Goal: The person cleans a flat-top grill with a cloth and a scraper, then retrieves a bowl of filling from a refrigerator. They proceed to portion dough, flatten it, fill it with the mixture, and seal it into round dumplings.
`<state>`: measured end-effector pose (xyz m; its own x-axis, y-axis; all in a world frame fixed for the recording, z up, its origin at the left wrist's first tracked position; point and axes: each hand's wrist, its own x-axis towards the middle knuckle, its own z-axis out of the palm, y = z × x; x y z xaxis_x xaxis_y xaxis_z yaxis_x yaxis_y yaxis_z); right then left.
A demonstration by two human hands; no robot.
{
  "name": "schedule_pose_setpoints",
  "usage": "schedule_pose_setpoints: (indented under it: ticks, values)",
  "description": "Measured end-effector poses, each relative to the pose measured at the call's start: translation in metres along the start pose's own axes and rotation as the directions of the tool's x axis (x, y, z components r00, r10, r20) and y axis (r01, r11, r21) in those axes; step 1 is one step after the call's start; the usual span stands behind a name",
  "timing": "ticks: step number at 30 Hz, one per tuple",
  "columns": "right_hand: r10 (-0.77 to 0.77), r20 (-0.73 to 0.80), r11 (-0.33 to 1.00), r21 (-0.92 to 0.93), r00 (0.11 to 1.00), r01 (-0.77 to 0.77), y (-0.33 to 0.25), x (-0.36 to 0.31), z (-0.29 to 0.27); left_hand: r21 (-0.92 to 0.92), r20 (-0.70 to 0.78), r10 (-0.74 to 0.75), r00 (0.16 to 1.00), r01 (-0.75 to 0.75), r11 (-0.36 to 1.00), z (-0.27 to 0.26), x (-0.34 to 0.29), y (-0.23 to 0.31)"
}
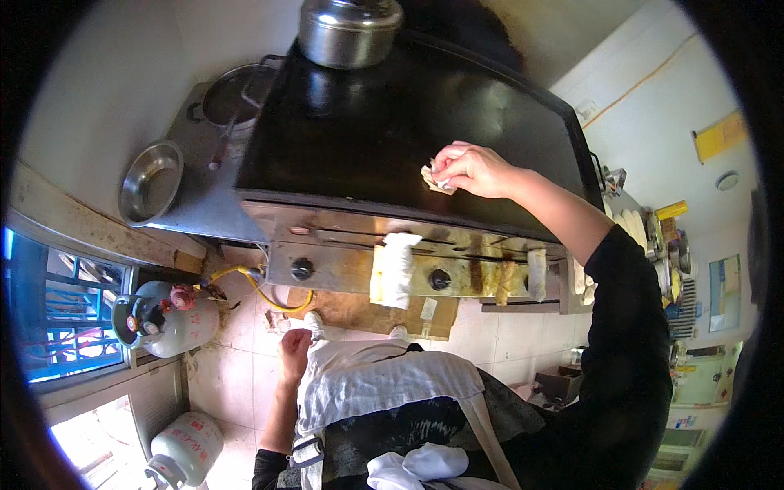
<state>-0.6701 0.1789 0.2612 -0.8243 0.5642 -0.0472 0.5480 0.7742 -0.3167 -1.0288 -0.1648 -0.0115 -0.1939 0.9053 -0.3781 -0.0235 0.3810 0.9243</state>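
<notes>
My right hand point(478, 170) pinches a crumpled, off-white wad of cloth or paper point(438, 180). The wad touches the black flat griddle point(359, 131) or sits just over it, right of the middle. Down at the left, near my apron point(384, 376), hangs my left hand point(294, 353), apart from the griddle. Its fingers look curled in, and I see nothing in them. Over the griddle's front rail drapes a white and yellowish cloth point(396, 271), between two black knobs.
A steel pot point(349, 33) stands on the griddle's far left corner. Left of it are a dark pan point(237, 94) and a steel bowl point(153, 181). A gas cylinder point(167, 318) with a yellow hose point(278, 304) stands on the floor, another cylinder point(188, 447) nearer. Flattened cardboard point(437, 318) lies below.
</notes>
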Motion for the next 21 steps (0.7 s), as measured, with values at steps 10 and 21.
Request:
schedule_pose_setpoints:
  ticks: [10,21]
  values:
    - [0.126,0.078,0.992,-0.041,0.989,-0.123,0.08,-0.203,-0.026,0.021,0.003,-0.046,0.999,0.046,0.999,0.154,-0.084,-0.015]
    - [0.542,-0.229,0.833,0.019,0.809,-0.553,0.051,-0.037,-0.006,0.105,-0.115,-0.053,0.992,0.066,0.992,0.152,-0.071,-0.01]
